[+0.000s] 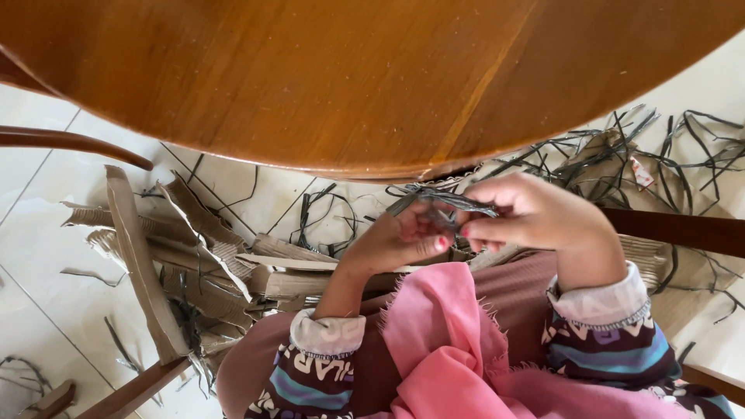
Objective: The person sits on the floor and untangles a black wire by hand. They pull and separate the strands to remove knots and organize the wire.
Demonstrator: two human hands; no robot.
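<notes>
A thin dark strip [442, 200] is pinched between the closed fingers of the left hand [400, 240] and the right hand [524, 213] — held just below the round wooden table [349, 77], above a pink cloth [442, 341]. Torn cardboard pieces [178, 256] lie on the tiled floor [39, 256].

Bright, even daylight, source possibly off to the left. Pale floor tiles [46, 256] left of the pinch look washed out. Soft sheen on wooden table [349, 77] above it. Shadows weak. Fingers [434, 233] slightly soft; rest fairly sharp.
</notes>
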